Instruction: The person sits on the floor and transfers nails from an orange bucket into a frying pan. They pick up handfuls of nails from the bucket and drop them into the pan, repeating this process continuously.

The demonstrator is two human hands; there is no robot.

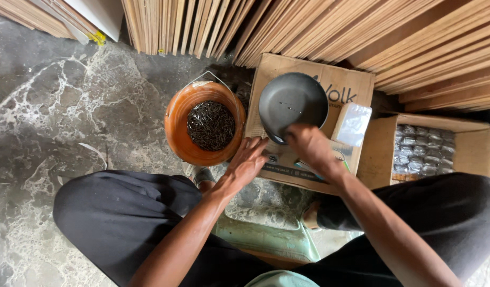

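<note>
A dark grey round bowl (pixel 292 103) sits just above the middle of the frame, on top of a closed cardboard box (pixel 335 85), and a few small nails lie loose in its bottom. The right hand (pixel 308 144) is at the bowl's lower rim, directly below it in the frame; its fingers curl at the near edge and seem to grip it, though the back of the hand hides the fingertips, so I cannot tell how firmly. Being round, the bowl has no long axis to speak of. The left hand (pixel 246 162) lies just lower left of the bowl, fingers loosely spread and holding nothing, resting between the box's front edge and an orange bucket (pixel 176 125) full of dark nails (pixel 211 125). So the right hand is the nearer to the bowl, the left the nearer to the bucket. A small clear plastic packet (pixel 352 123) lies on the box to the right, and farther right an open carton (pixel 481 143) holds more packets. Wooden boards (pixel 319 26) lean across the top of the frame.
</note>
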